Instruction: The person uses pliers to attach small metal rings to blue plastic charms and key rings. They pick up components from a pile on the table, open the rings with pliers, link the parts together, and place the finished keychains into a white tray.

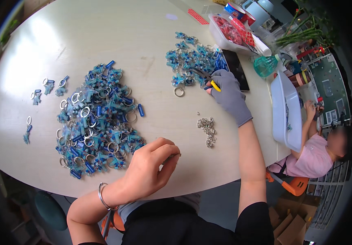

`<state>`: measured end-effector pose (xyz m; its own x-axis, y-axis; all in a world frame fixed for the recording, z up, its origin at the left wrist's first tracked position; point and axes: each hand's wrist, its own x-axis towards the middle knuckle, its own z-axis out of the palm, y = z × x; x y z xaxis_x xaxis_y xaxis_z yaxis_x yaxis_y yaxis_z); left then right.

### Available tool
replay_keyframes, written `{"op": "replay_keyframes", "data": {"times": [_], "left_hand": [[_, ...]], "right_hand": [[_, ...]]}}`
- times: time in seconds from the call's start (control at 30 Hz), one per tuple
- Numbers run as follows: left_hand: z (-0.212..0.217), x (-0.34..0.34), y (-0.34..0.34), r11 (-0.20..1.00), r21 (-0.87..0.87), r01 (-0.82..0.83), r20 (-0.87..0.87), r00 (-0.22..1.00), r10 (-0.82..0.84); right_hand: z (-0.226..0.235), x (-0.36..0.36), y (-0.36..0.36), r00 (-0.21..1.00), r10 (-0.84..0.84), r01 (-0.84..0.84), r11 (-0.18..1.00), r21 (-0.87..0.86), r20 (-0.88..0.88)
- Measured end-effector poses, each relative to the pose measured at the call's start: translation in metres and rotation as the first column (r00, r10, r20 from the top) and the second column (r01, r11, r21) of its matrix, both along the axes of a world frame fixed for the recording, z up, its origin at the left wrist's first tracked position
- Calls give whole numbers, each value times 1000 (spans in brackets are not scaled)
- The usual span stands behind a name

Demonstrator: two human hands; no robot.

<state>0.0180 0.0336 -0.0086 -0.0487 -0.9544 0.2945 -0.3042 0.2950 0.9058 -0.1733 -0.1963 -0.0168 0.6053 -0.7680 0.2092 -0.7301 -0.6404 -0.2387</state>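
My right hand (227,90), in a grey glove with bare fingertips, grips pliers (215,85) with a yellow and dark handle. Their dark jaws reach over the edge of a pile of blue keychains (192,57). Beside that pile lies a silver key ring (179,92). Near the table's front edge my left hand (153,165) is closed, thumb and forefinger pinched together; whatever may be between them is too small to make out. Just left of it spreads a larger heap of blue keychains (98,122) with silver rings. Small metal rings (207,130) lie between my hands.
A few single keychains (37,97) lie at the left. Back right stand a clear box of red pieces (229,32), a dark phone-like slab (236,69) and a green bottle (265,65). A white bin (280,110) sits at right, near a person in pink (313,157).
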Motion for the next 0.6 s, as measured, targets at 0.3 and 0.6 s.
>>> {"op": "replay_keyframes", "data": {"times": [0.3,0.6], "left_hand": [[-1,2,0,1000,27,-14,20,1000,14],[-3,1,-1,997,32,-63,-3,998,63]], "right_hand": [[-10,-4,-1,975,-89,61,988,142,201],[22,15,54,900,-106,-39,946,321,422]]}}
